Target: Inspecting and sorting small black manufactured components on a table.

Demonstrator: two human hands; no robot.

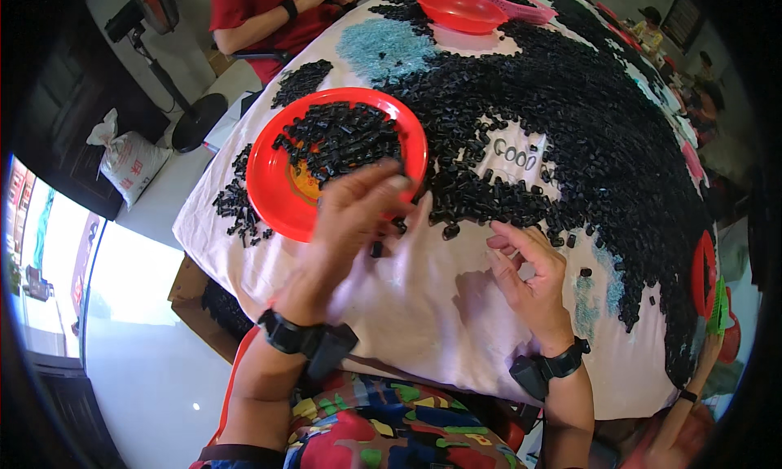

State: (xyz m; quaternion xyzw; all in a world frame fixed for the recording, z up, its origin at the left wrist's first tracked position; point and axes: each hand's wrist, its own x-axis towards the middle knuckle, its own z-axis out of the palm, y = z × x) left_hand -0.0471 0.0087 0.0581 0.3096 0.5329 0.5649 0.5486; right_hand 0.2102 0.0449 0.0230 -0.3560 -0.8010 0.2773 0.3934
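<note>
At the far left, a white sack (130, 163) slumps on the floor near a pedestal fan (199, 118). A cardboard box (191, 298) with black pieces inside stands below the table's left edge. On the pale tablecloth (407, 318), a red plastic basin (259, 180) holds a mound of small black tubular pieces (350, 135), with more scattered along its left side. Behind it sits a person in a red shirt (265, 41).

The left hand (352, 212) is blurred over the basin's lower-right rim, its fingers stretched out and slightly bent; I cannot tell whether it holds or touches anything. The basin's mound lies just beyond its fingertips, and a few loose pieces lie close beside it.

Further right, the right hand (533, 275) is half open, fingers curled, thumb parted from the index finger, and nothing clearly gripped. Its fingertips are at the near edge of the large spread of black pieces (603, 118), which reaches across the table. A red basin (702, 273) stands at the right edge.
</note>
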